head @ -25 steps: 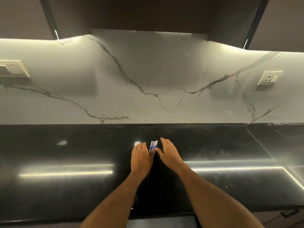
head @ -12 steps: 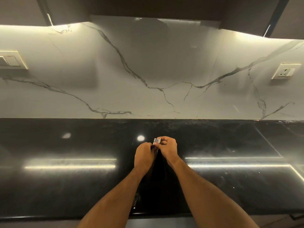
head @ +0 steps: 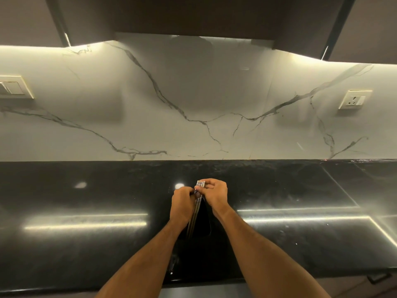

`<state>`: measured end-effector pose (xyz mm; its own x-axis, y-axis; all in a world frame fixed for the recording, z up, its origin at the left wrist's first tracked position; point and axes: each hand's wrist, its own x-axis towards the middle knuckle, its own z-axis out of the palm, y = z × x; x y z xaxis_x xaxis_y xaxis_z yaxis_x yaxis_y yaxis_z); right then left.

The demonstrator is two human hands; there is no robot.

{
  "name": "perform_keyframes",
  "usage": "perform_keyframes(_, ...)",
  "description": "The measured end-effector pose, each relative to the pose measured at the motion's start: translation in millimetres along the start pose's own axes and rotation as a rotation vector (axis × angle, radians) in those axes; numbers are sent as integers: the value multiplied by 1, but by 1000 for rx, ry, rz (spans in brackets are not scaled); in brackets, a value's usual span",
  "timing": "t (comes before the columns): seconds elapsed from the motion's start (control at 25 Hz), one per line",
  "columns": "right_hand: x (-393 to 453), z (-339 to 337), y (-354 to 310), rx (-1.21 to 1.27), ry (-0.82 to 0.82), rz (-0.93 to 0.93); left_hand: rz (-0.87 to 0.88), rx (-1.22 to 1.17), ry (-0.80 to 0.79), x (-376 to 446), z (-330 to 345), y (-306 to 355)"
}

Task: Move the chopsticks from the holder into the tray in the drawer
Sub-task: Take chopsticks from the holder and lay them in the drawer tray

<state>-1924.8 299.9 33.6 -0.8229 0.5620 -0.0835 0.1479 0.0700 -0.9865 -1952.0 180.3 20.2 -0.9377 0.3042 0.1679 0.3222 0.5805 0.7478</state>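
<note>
A bundle of chopsticks (head: 196,214) with blue-and-white patterned tops stands upright in a dark holder (head: 203,224) on the black countertop (head: 86,201). My left hand (head: 182,206) grips the bundle from the left, fingers curled round the shafts. My right hand (head: 214,195) pinches the patterned tops from the right. The metallic shafts show below my left hand, leading down into the holder. The holder is dark against the counter and hard to make out. No drawer tray is in view.
A white marble backsplash (head: 193,108) rises behind the counter. A switch plate (head: 12,88) is at far left and a wall socket (head: 354,100) at right. Dark cabinets (head: 193,16) hang overhead. A drawer handle (head: 378,277) shows below the counter's front edge at right.
My open hands have closed round the chopstick bundle. The bundle has risen a little, and its metallic shafts now show between my hands.
</note>
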Motion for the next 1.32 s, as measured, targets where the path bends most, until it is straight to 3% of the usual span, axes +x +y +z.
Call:
perform_keyframes(0.28, -23, -12, -36, 118, 120, -85, 52, -169, -77, -12, -16, 20)
perform_keyframes(0.48, -47, -34, -71, 227, 171, -286, 56, -411, -123, -30, -33, 50)
perform_keyframes(0.68, -75, -58, -87, -102, 174, -493, 131, -347, -107, -47, -56, 76)
perform_keyframes(0.92, -110, -76, -88, -428, 4, -478, 163, -208, -143, -76, -74, 80)
perform_keyframes(1.04, -127, -64, -85, -455, -79, -467, 160, -183, -147, -87, -78, 83)
perform_keyframes(1.32, -144, -66, -86, -369, -83, -453, 158, -88, -181, -99, -89, 79)
